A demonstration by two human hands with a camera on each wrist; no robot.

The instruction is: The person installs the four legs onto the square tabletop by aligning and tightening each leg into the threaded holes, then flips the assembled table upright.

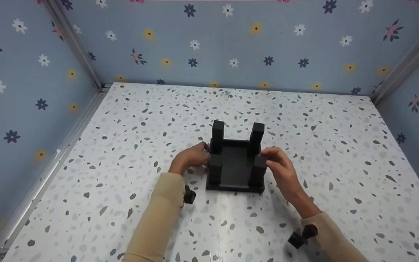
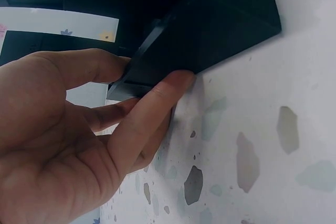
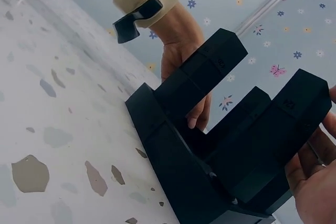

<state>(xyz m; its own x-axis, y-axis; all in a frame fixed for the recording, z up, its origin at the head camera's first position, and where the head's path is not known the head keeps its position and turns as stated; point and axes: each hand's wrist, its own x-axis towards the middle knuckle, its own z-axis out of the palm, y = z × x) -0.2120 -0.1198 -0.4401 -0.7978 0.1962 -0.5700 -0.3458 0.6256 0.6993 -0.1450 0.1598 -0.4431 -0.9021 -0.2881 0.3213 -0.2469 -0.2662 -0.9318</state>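
Note:
A black table-shaped piece lies upturned, its square base down on the speckled surface and a leg upright at each corner. My left hand is at the base's left side. In the left wrist view, the left fingertips grip the base's edge near a leg. My right hand is on the opposite side, its thumb and fingers around the near right leg. Small markings show on this leg in the right wrist view, where the right hand is partly cut off by the frame.
The white speckled tabletop extends around the piece. Blue flowered panels stand at the back and both sides, with metal rails at the corners. Black mounts are worn at both wrists.

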